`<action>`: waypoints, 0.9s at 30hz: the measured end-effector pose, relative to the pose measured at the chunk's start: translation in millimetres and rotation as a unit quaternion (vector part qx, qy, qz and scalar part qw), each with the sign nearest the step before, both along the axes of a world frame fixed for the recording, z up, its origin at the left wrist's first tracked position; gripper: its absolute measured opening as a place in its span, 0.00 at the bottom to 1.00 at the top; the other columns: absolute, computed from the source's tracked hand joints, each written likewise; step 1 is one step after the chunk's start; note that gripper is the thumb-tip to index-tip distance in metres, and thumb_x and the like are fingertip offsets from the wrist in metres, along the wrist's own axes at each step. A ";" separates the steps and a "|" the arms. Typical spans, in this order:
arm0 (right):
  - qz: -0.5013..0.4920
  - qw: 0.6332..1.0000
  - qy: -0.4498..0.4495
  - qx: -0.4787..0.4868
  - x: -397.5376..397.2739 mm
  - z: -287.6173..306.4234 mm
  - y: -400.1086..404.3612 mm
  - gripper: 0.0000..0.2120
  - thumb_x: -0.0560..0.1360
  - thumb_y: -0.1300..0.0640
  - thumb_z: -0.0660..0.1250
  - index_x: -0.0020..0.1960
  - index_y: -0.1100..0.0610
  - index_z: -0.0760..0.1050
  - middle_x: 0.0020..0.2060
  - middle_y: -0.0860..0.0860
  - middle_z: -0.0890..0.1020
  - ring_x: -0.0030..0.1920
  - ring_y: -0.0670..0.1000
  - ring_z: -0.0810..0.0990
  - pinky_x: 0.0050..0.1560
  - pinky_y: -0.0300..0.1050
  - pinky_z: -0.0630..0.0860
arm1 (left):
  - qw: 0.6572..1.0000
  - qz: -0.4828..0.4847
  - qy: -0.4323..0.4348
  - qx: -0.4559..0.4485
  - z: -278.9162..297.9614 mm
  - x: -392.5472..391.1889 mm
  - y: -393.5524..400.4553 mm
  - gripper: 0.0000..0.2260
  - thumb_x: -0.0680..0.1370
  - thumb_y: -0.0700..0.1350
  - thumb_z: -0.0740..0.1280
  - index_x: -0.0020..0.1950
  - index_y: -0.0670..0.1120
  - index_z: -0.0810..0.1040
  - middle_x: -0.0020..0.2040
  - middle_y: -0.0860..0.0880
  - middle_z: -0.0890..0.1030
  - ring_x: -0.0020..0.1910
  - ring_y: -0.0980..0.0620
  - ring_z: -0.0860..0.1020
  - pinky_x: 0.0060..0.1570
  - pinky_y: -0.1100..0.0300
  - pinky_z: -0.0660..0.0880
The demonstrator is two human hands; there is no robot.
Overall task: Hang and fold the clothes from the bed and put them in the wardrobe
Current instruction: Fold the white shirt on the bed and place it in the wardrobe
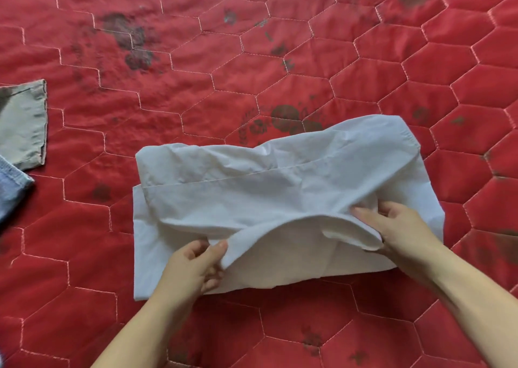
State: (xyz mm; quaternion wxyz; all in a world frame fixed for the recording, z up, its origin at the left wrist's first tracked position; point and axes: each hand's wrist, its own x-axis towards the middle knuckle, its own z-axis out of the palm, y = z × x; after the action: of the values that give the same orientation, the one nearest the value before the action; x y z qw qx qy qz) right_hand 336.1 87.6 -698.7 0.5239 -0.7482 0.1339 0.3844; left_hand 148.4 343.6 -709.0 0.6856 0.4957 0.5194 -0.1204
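Note:
A white garment (280,182) lies partly folded on the red quilted bed cover (252,59), in the middle of the view. My left hand (196,266) pinches the near edge of its upper layer between thumb and fingers, lifting that edge a little. My right hand (398,227) grips the same upper layer further right, fingers curled into the cloth. The raised layer arches between both hands, showing the lower layer beneath.
At the left edge lie a grey-green garment (22,126) and part of a blue knitted garment (12,188). The red cover with hexagon stitching and dark printed patches spreads on all sides of the white garment.

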 end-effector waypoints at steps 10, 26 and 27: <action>-0.070 0.949 -0.216 -0.221 79.5 14.3 5.3 0.31 0.66 0.28 0.64 0.53 0.54 0.76 0.49 0.51 0.81 0.49 0.57 0.81 0.54 0.57 0.78 | 0.803 -0.165 -0.096 0.565 23.9 66.7 -19.8 0.09 0.69 0.54 0.65 0.45 0.52 0.73 0.41 0.54 0.76 0.44 0.50 0.73 0.47 0.53 0.66; 0.013 0.875 -0.371 -0.311 80.1 -25.4 7.1 0.15 0.80 0.55 0.59 0.35 0.58 0.67 0.33 0.54 0.73 0.40 0.61 0.69 0.39 0.48 0.59 | 0.735 -0.405 0.060 0.540 -39.9 74.3 19.7 0.40 0.67 0.78 0.46 0.76 0.66 0.41 0.79 0.55 0.37 0.77 0.53 0.33 0.71 0.33 0.37; 0.009 0.857 -0.407 -0.317 81.0 -21.9 11.2 0.09 0.79 0.55 0.60 0.43 0.58 0.72 0.42 0.56 0.76 0.47 0.61 0.71 0.45 0.48 0.62 | 0.736 -0.402 0.057 0.542 -39.4 73.4 19.6 0.40 0.68 0.78 0.47 0.76 0.66 0.41 0.79 0.55 0.38 0.77 0.53 0.33 0.71 0.33 0.37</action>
State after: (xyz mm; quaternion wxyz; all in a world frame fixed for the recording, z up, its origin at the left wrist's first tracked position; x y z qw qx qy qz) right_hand 417.1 98.8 -720.6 0.2622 -0.9648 0.0167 -0.0126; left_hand 221.8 363.2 -748.4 0.1575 0.9381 0.2879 -0.1107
